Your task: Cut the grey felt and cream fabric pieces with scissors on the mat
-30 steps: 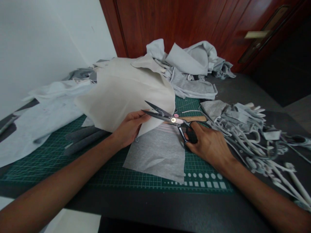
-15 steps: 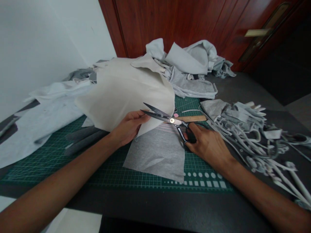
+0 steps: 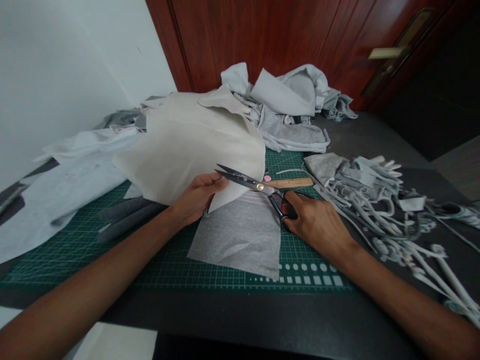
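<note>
My left hand [image 3: 200, 196] is closed in a pinch on the near edge of a large cream fabric piece [image 3: 180, 140]. My right hand [image 3: 315, 217] grips the black handles of a pair of fabric scissors [image 3: 260, 187]. Their blades point left over the cream fabric, only slightly apart, with the tips close to my left fingers. Below both hands a grey fabric piece [image 3: 240, 237] lies flat on the green cutting mat [image 3: 168, 270]. Partly under the scissors is a wooden ruler [image 3: 294, 182], with a small pink item [image 3: 267, 178] beside it.
White fabric [image 3: 75, 185] spreads across the left, near dark grey rolled cloth [image 3: 127, 215]. A heap of pale and grey cloth [image 3: 288, 100] lies before the red-brown door [image 3: 281, 35]. Grey strips and scraps [image 3: 378, 200] pile up on the right.
The scissor blades have closed further, and their tips sit slightly lower. My left hand keeps its pinch on the cream fabric. The whole view has shifted a little.
</note>
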